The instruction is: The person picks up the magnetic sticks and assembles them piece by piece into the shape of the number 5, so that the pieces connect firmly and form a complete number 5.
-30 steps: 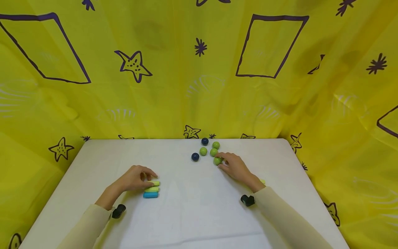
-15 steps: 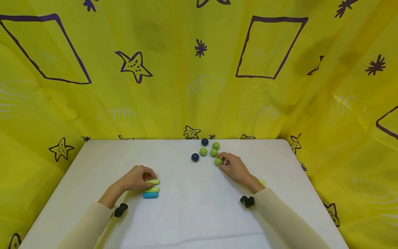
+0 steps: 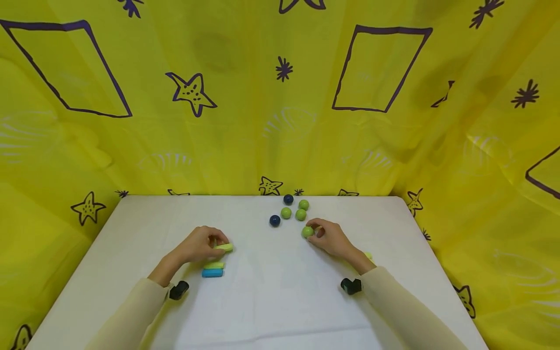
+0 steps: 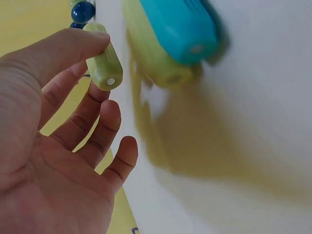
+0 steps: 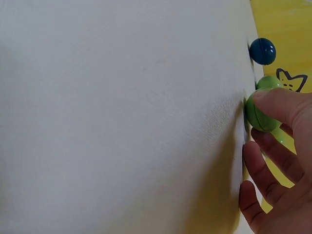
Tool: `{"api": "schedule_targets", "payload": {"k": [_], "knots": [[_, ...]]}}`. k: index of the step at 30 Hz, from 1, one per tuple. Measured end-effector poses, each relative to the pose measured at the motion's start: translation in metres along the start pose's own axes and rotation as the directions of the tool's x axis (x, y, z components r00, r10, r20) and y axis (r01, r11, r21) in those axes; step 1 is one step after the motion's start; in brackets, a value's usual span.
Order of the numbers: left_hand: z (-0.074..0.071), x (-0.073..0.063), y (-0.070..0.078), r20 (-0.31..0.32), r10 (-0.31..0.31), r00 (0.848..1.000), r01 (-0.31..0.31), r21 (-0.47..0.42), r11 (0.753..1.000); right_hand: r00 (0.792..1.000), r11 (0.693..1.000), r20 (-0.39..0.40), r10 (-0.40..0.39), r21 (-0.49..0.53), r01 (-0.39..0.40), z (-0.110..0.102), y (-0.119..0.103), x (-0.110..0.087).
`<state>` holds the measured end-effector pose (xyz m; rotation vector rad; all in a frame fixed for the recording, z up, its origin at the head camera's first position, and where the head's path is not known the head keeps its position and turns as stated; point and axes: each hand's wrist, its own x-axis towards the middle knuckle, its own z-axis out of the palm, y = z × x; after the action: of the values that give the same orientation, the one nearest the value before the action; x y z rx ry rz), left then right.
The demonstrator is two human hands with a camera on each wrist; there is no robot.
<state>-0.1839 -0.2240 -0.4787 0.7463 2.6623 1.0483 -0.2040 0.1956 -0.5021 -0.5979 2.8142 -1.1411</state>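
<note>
My left hand (image 3: 199,244) pinches a yellow-green magnetic rod (image 3: 225,247) between thumb and fingers. The left wrist view shows this rod (image 4: 104,68) raised off the table, a small metal disc in its end. Just nearer lie a second yellow-green rod (image 3: 214,265) and a blue rod (image 3: 212,273), side by side. On the right, my right hand (image 3: 333,239) holds a green ball (image 3: 307,232) between thumb and fingertips. In the right wrist view the thumb covers part of this ball (image 5: 262,113); whether it touches the table I cannot tell.
Behind the right hand are three green balls (image 3: 301,215) and two dark blue balls (image 3: 274,220). A yellow-green piece (image 3: 368,255) shows partly behind the right wrist. The white table (image 3: 280,301) ends at a yellow patterned curtain (image 3: 245,136).
My left hand has moved the yellow-green rod up and away from the other two, forward and right. The right hand has drawn its green ball slightly nearer, apart from the other balls.
</note>
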Motion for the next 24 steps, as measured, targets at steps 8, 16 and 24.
{"api": "schedule_targets", "payload": {"k": [8,16,24], "knots": [[0.014,0.019,0.016,-0.064,0.023,0.998,-0.023,0.0,1.0,1.0,1.0,0.015,0.015,0.024,-0.016,0.002,-0.006,-0.007],[0.032,0.04,0.031,-0.104,0.005,0.995,-0.005,0.001,1.0,1.0,0.999,-0.005,-0.019,0.044,0.02,0.009,-0.005,-0.01],[0.053,0.06,0.049,-0.136,0.012,0.991,-0.015,-0.024,1.0,1.0,0.998,-0.014,-0.003,0.06,0.003,0.014,-0.007,-0.013]]}}
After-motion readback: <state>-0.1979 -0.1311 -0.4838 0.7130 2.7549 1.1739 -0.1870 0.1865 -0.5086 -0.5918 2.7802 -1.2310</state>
